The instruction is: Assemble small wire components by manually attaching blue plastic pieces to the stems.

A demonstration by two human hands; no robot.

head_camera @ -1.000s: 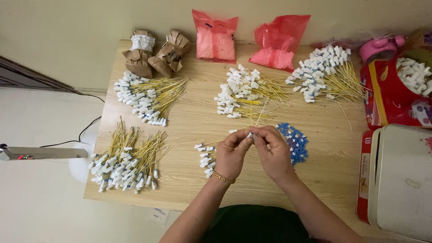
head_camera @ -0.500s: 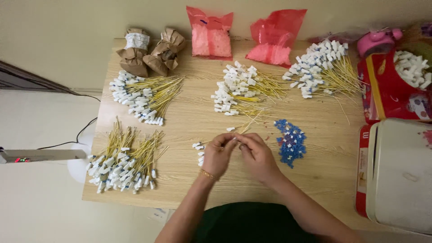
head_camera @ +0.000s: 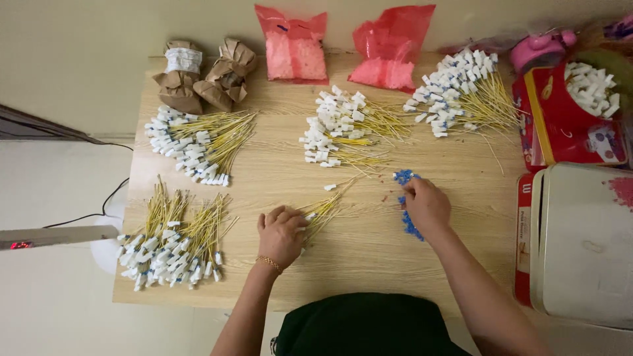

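Your left hand (head_camera: 282, 232) lies palm down on a small bundle of yellow wires (head_camera: 324, 209) near the front middle of the desk (head_camera: 369, 264). Its grip is together, fingers curled over the near ends and pressing them to the wood, which keeps the loose strands from fanning out. The far ends point up and away toward the middle heap.

Your right hand (head_camera: 427, 206) is well apart from the left and rests on the scatter of small blue caps (head_camera: 403, 177). Its fingertips are pinched down among them, but you cannot tell from this view whether a cap is actually between them.

The stock is sorted by kind, within arm's reach. Three heaps of yellow wires with white connectors lie across the back, at left (head_camera: 198, 142), middle (head_camera: 343, 132) and right (head_camera: 461, 92). A fourth heap (head_camera: 173, 244) sits at the front left, just beside your left forearm. Two brown paper bundles (head_camera: 201, 76) and two red plastic bags (head_camera: 343, 49) stand against the wall. A red box of white connectors (head_camera: 580, 112) sits at the right edge.
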